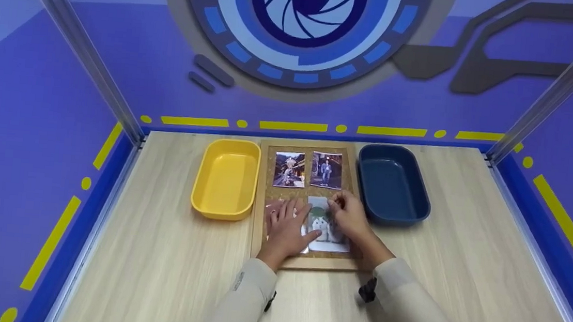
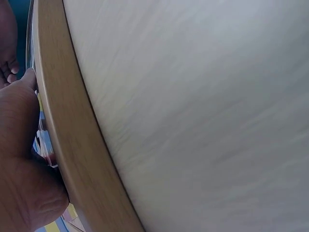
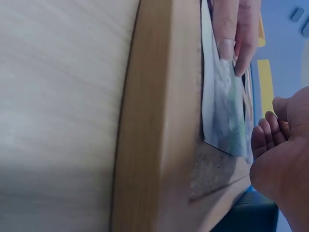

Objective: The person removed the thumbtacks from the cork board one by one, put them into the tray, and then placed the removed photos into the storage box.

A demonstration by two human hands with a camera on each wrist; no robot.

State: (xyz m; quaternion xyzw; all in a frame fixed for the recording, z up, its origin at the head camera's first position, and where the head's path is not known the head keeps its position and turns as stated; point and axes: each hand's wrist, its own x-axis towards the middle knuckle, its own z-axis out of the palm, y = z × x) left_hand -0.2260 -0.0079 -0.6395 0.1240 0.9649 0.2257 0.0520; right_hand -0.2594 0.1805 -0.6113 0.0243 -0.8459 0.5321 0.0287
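Photo [image 1: 322, 237] (on corkboard [image 1: 308, 170]) between hands [image 1: 288, 232] [image 1: 350, 217]

Your left hand [image 1: 288, 228] lies back-up over the near left part of the rectangular cork board with the pale wooden frame [image 1: 259, 210], its fingers [image 1: 283, 207] straight and fanned towards the board's far side, the thumb stretched out towards the board's right side. Your right hand [image 1: 350, 217] is over the board's right part, fingers curled and the thumb drawn up to the index finger; whether anything sits between those tips is hidden. The two hands stand apart. Your left wrist crosses the board's near left corner, your right wrist the near right one. Beige cloth sleeves [image 1: 419, 307] cover both forearms, which reach in from the board's near side.
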